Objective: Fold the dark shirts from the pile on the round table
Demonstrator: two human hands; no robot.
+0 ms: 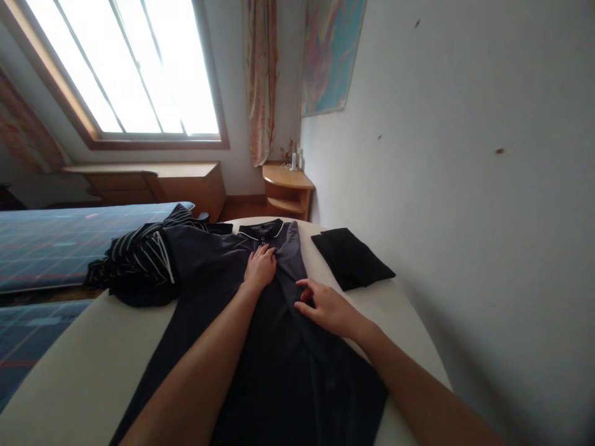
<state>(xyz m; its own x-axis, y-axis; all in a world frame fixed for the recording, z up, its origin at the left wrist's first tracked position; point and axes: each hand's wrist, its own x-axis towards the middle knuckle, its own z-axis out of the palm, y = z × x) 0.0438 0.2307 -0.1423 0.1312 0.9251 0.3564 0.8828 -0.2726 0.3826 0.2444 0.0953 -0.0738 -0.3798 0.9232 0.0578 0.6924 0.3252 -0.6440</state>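
Against a pale wall (pixel 465 204) and a bright window (pixel 139 68), a rounded cream bench (pixel 93 371) with a dark polo shirt (pixel 279 347) laid out on top, collar (pixel 251 231) at the far end, body running toward the bottom of view. To the left, a heap of striped clothing (pixel 144 251); to the right, a folded black cloth (pixel 353 257), apart from the shirt. Left hand (pixel 261 267) flat on the front just below the collar, fingers extended and gripping nothing. Right hand (pixel 330 308) at the shirt's edge on that side, thumb and fingers curved apart, nothing visibly pinched; cannot tell whether touching the fabric. Judging by the drape and soft creases, probably light, limp and hard to damage, perhaps slightly slippery and quick to wrinkle. Likely firmest around the collar; best taken by the shoulders (pixel 292 241) or side edges, with two well-spread holds against sagging.
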